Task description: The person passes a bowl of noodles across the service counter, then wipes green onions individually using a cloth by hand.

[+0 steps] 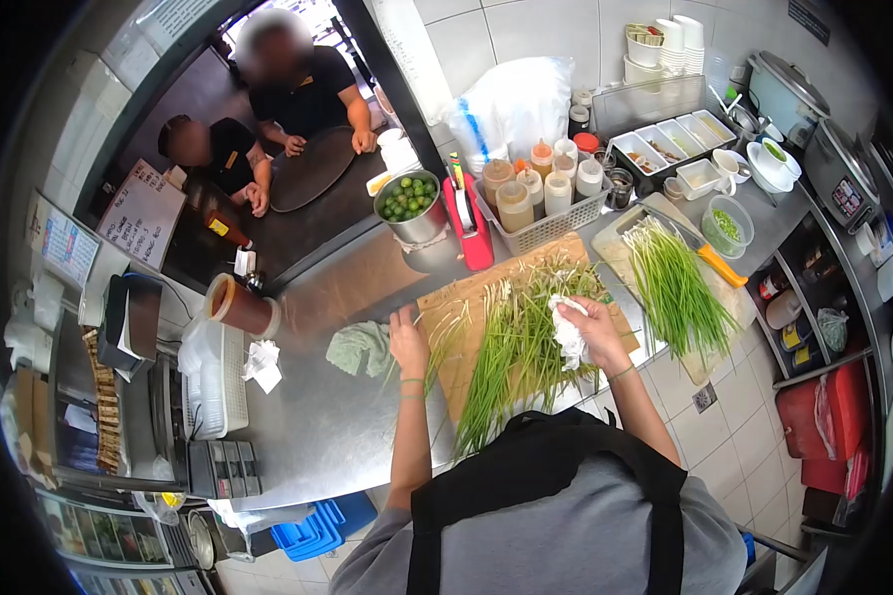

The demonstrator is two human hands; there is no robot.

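Note:
My right hand [595,333] is closed around a crumpled white paper towel [569,335], above spring onions [506,342] spread over a brown cutting board [456,392]. At the board's left edge, my left hand [407,342] has its fingers curled together beside a few loose stalks; what they hold, if anything, is hidden. A folded green cloth [359,349] lies just left of that hand. To the right, a bunch of spring onions [677,283] rests on a pale cutting board [620,243], with an orange-handled knife [721,266] alongside.
Behind the boards stand a pot of green citrus fruits [407,201], a red dispenser [469,228] and a basket of sauce bottles [546,233]. A tub of chopped greens [727,226] is at right. Two people stand beyond the pass counter near a round tray [313,171].

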